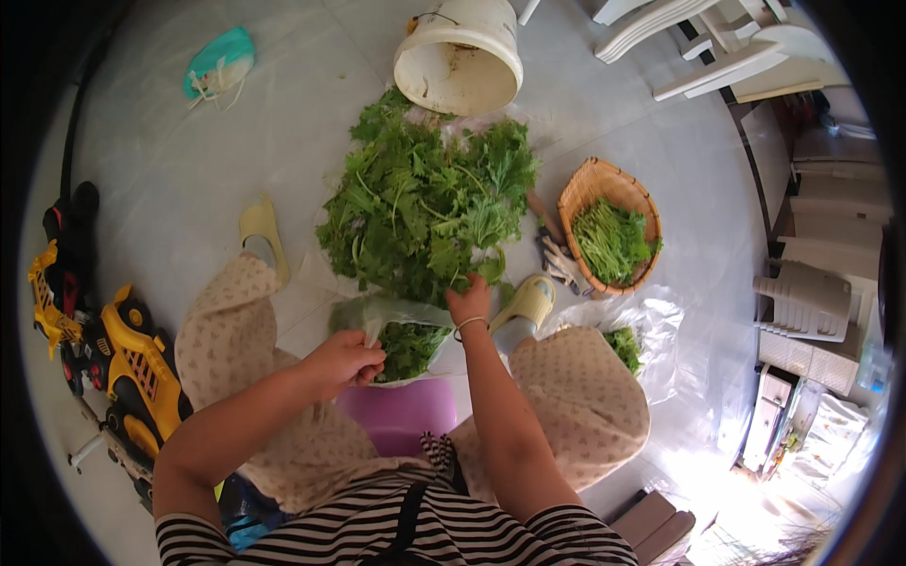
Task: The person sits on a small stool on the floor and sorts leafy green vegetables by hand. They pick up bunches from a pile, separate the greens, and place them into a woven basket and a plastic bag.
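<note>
My left hand (357, 361) pinches the rim of a clear plastic bag (347, 315) between thumb and curled fingers. Cut leafy greens (410, 350) lie inside this bag, in front of a purple plastic stool or tub (400, 414) between my knees. My right hand (468, 301), with a bangle at its wrist, is at the near edge of a big heap of leafy greens (425, 205). Its fingers are closed around leaves there, partly hidden by them. The heap spreads over plastic film on the floor.
A white bucket (460, 74) lies on its side beyond the heap. To the right are a wicker basket (591, 184) holding trimmed stems, work gloves (559, 262) and crumpled plastic sheeting (658, 339). Toy vehicles (141, 368) stand left; a teal bag (219, 64) lies far left.
</note>
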The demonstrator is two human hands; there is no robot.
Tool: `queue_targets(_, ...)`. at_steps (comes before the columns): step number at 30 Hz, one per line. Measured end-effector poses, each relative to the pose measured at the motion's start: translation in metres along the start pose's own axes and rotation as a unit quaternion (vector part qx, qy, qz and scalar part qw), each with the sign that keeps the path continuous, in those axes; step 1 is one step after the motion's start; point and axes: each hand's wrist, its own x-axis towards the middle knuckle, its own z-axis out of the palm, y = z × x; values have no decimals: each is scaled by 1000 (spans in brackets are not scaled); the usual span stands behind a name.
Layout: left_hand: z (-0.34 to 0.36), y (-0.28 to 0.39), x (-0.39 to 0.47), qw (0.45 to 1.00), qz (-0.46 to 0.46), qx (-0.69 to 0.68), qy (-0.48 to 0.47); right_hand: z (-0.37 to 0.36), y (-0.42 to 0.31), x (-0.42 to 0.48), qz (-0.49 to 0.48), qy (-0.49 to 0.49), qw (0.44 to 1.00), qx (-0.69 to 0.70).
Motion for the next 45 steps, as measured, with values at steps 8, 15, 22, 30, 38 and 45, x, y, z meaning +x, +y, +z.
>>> queue_targets(8, 9, 33, 48, 982, 83, 144, 89, 42, 16, 65, -178, -46, 968, -171)
queue_targets(15, 20, 31, 48, 984, 31, 165, 52, -14, -70, 191, -259, 85, 953, -131)
queue_targets(22, 30, 43, 47, 986, 35, 154, 58, 38, -98, 194, -58, 101, 959, -259)
queue_targets(30, 25, 29, 47, 980, 48, 182, 58, 23, -87, 134, -332, 100, 918, -194)
queue_targets(38, 25, 25, 41, 984, 59, 163, 45, 48, -166, 118, -422, -244, 746, -454)
queue_targets(45, 20, 25, 36, 986, 60, 135, 77, 102, -229, 188, -430, -202, 664, -578)
